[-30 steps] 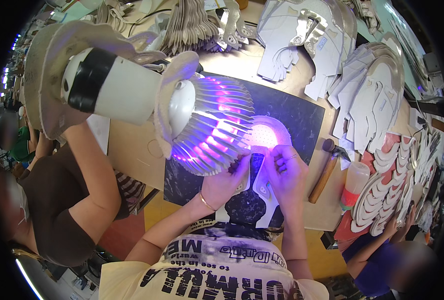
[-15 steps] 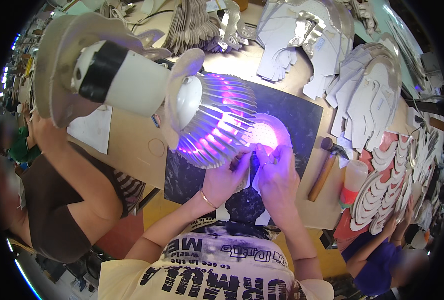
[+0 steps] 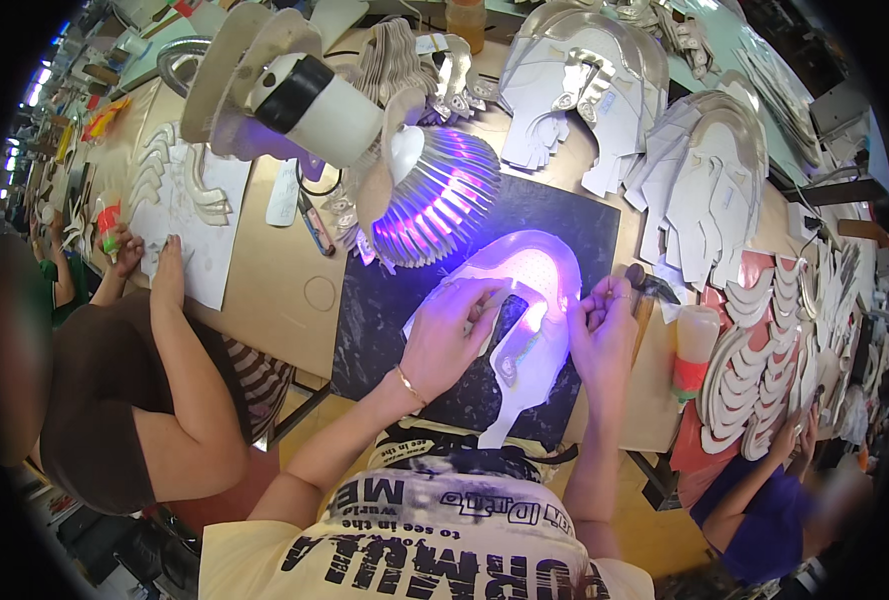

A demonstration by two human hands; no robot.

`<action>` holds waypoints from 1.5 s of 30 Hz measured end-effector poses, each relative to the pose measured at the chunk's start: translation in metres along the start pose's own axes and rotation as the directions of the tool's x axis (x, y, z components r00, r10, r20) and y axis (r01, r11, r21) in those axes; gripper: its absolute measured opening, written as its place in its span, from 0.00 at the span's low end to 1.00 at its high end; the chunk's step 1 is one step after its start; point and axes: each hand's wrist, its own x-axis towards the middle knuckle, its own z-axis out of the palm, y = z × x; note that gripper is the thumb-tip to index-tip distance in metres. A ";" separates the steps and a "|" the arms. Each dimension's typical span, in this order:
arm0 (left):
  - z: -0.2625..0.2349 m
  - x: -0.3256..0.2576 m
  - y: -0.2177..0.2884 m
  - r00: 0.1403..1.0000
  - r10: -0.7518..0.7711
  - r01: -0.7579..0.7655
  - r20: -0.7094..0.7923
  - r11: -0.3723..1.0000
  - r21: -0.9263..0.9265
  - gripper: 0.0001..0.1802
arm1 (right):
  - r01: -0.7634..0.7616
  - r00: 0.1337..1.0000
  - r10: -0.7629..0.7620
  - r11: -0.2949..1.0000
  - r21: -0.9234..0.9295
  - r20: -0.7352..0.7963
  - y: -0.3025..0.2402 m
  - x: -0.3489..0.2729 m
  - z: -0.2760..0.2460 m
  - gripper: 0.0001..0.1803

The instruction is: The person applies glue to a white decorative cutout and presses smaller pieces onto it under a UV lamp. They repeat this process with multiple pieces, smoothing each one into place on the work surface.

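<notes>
A white U-shaped shoe upper (image 3: 535, 365) lies on the dark square board (image 3: 375, 345), its curved, perforated toe end lit purple. My left hand (image 3: 450, 330) is closed over the upper's left side, thumb and fingers pinching near its inner edge. Beside the upper's right edge, my right hand (image 3: 605, 325) is raised with its fingertips pressed together; anything between them is too small to make out. Just past that hand lies a hammer (image 3: 653, 283), its wooden handle partly hidden. A finned lamp (image 3: 440, 195) shines purple light down over the board.
Stacks of shoe-upper pieces (image 3: 710, 180) stand at the back right. A glue bottle (image 3: 695, 345) stands near curved strips on a red sheet (image 3: 735, 300). Left, a co-worker's hands (image 3: 145, 260) are over a white sheet (image 3: 190, 260). A utility knife (image 3: 315, 225) lies behind the board.
My right hand has moved right, away from the left hand, to beside the hammer. My left hand has shifted slightly left. More of the upper shows, and the view has shifted.
</notes>
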 end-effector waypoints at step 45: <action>0.002 -0.015 0.016 0.997 -0.061 0.061 -0.052 0.998 0.007 0.13 | 0.561 0.828 -0.482 0.693 -0.452 0.287 -0.015 -0.025 0.012 0.25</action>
